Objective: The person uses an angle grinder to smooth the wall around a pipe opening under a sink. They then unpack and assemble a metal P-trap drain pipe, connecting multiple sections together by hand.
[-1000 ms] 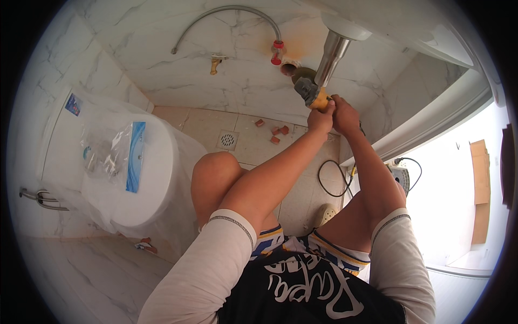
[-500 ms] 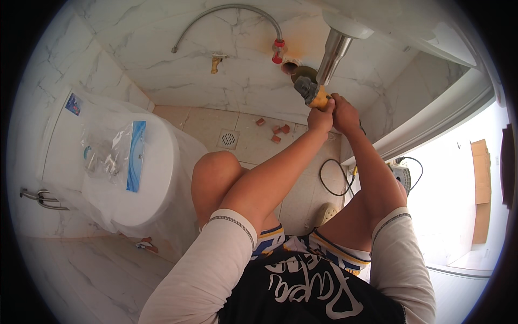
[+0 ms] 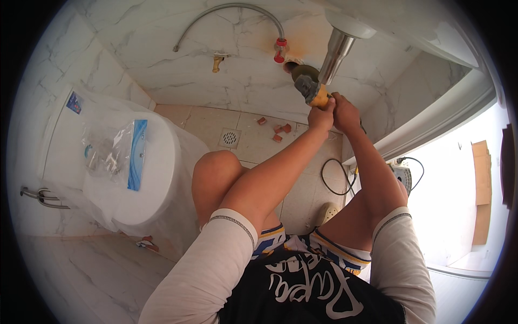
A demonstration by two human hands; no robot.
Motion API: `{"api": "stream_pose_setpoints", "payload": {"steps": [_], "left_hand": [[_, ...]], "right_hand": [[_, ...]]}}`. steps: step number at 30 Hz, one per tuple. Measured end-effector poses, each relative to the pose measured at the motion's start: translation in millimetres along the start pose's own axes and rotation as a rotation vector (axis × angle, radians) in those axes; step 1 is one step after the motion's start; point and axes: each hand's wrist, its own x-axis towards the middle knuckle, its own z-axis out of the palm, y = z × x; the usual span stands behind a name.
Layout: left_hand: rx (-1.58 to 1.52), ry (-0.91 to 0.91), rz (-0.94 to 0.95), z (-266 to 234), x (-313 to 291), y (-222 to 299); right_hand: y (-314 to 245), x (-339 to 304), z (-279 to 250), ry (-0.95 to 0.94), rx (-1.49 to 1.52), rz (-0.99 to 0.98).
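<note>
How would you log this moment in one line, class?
left hand, right hand: gripping angle grinder | grinder disc: near wall hole | reddish fragments: near floor drain

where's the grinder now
The grinder is above and right of centre in the head view, held in left hand and right hand, by the wall hole.

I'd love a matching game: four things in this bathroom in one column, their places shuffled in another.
Things:
1. Yellow-and-grey power tool
2. Blue-edged packet
3. Reddish fragments
4. Brass-coloured fitting

Places:
A. On the floor, near the drain
B. On the wall, below the curved hose
C. Held by the left hand and right hand
D. On top of the white toilet

Pairs: 1-C, 2-D, 3-A, 4-B
</note>
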Motion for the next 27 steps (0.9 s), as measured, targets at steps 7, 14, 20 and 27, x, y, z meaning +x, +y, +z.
{"api": "stream_pose_setpoints", "payload": {"steps": [7, 14, 20, 27], "left_hand": [[-0.039, -0.009, -0.001, -1.6, -1.5, 2.2], [-0.065, -0.038, -0.046, -0.6, 4.6, -2.9], [-0.135, -0.039, -0.032, -0.9, 5.5, -2.9], [-0.106, -0.024, -0.052, -2.1, 6.6, -2.8]], "right_hand": [[-3.0, 0.3, -2.9, 0.008, 0.027, 0.004], [-6.1, -1.2, -5.2, 0.002, 0.048, 0.018], [-7.0, 0.4, -4.9, -0.011, 0.055, 0.027], [-9.0, 1.9, -5.3, -0.023, 0.055, 0.028]]}}
